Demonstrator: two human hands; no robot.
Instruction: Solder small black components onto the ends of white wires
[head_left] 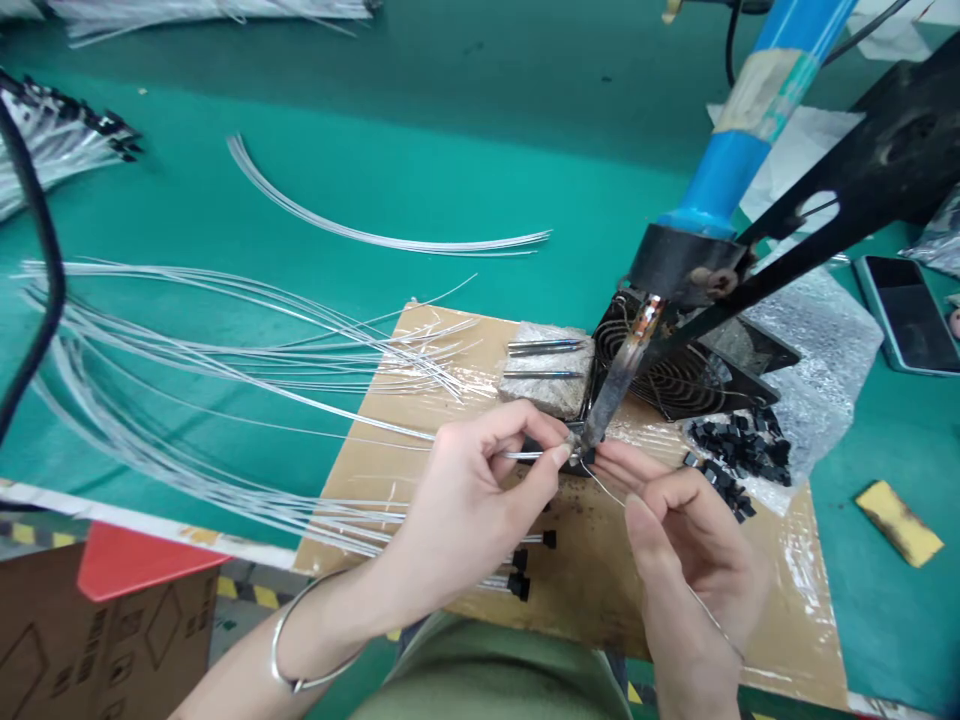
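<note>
White wire is pinched by the left hand, a silvery strand by the right hand.

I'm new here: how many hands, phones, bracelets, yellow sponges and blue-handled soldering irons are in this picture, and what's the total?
Hands: 2 (left hand, right hand)
Phone: 1
Bracelet: 1
Yellow sponge: 1
Blue-handled soldering iron: 1
Total: 6

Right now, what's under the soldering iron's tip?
Under the tip: a white wire pinched by the left hand, thin silvery wire from the right hand, and a black piece, partly hidden. The white wire's end is covered by the tip and fingertips.
</note>
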